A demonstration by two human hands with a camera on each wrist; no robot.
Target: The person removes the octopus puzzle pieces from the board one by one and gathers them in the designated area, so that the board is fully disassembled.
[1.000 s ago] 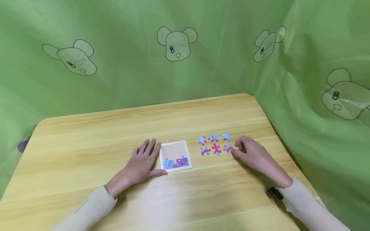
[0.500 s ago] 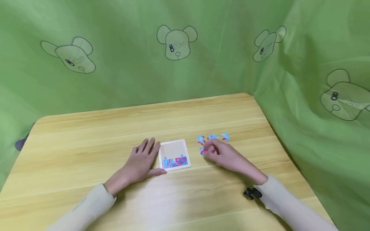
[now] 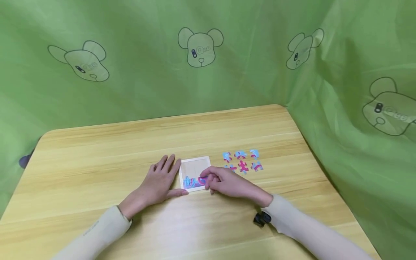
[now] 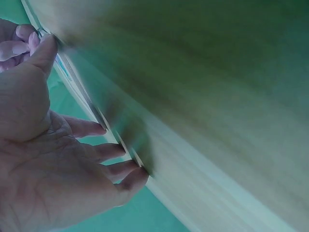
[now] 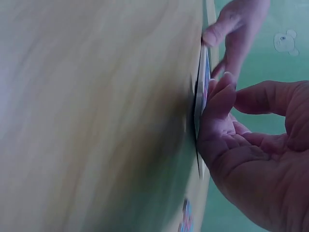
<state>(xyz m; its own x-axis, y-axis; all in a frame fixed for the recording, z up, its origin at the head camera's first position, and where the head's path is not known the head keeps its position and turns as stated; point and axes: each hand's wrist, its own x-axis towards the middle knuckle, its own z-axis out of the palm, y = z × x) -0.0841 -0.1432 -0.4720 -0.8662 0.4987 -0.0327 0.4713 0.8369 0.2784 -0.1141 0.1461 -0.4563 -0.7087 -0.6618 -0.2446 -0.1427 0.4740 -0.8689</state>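
A small square puzzle tray (image 3: 195, 159) with a pale rim lies on the table, its bottom row filled with blue, purple and pink jigsaw pieces (image 3: 191, 182). My left hand (image 3: 158, 182) rests along the tray's left side, fingers spread, thumb at the near left corner. At the lower right of the tray my right hand (image 3: 229, 183) touches the fitted pieces with its fingertips, the other fingers bent beneath. Nothing shows between its thumb and index finger in the right wrist view. Loose jigsaw pieces (image 3: 242, 166) lie in two rows right of the tray, one partly hidden by the right hand.
The wood-grain table (image 3: 107, 159) has rounded far corners. Green curtain (image 3: 139, 83) with printed bear heads hangs behind it and along the right side. A dark device (image 3: 261, 219) sits at the right wrist, by the sleeve.
My right hand has moved left from the loose pieces' right side, across them, to the tray's lower right. The loose pieces lie as before. My left hand has stayed at the tray.
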